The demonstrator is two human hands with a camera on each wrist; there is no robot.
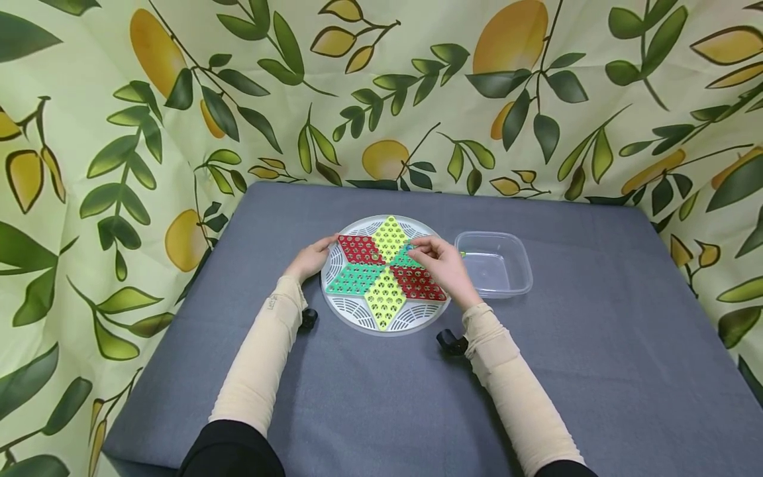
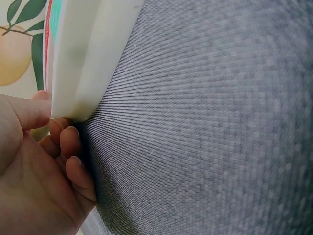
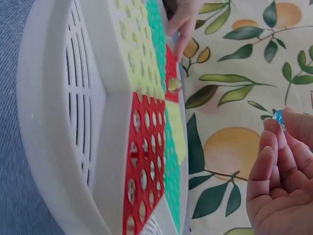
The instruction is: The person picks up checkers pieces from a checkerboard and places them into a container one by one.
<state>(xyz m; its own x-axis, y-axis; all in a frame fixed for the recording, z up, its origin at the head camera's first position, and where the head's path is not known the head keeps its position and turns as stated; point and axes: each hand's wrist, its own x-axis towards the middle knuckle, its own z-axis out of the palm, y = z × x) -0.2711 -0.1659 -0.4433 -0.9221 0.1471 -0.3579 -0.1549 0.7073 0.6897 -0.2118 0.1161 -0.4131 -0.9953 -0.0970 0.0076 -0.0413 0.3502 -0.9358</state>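
Note:
A round white Chinese checkers board [image 1: 352, 308] lies on the cloth, its star of red, green and yellow points dotted with holes. My left hand [image 1: 310, 260] grips its rim at the upper left; up close, thumb and curled fingers [image 2: 71, 142] are at the white edge. Over the board's right side, my right hand [image 1: 444, 265] pinches a small blue marble [image 3: 279, 117] between thumb and fingertip. A clear, yellowish marble [image 3: 174, 85] sits on the red section near the star's middle.
A clear plastic box [image 1: 517, 291] stands just right of the board, with a small yellow-green thing [image 1: 463, 254] at its left side. Grey cloth [image 1: 596, 371] covers the table. Behind hangs a leaf-and-fruit patterned curtain [image 1: 417, 40].

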